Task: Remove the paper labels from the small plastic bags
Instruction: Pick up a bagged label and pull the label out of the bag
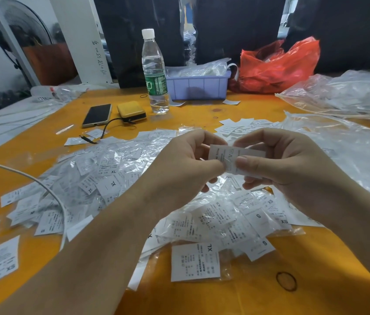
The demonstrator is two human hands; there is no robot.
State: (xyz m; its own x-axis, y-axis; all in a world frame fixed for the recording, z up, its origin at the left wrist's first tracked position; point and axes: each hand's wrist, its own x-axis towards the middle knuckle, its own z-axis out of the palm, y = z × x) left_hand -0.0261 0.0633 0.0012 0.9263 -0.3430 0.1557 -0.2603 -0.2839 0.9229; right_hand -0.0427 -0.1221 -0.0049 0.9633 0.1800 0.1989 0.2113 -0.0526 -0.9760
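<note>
Above the middle of the orange table [225, 298], my left hand [186, 164] and my right hand [286, 160] hold one small clear plastic bag with a white paper label [231, 155] between them. Each thumb and forefinger pinches it, the left at its left end, the right at its lower right. Below and to the left spreads a heap of small bags with labels [116, 176], printed XL, S and XS. A loose pile of bare labels [241, 127] lies just beyond my hands.
At the back stand a water bottle [154, 71], a lilac bin [198, 84], a red plastic bag [277, 67] and large clear bags [343, 96]. A phone [97, 115], a yellow power bank [131, 111] and a white cable [43, 185] lie left. A rubber band [286, 281] lies near front.
</note>
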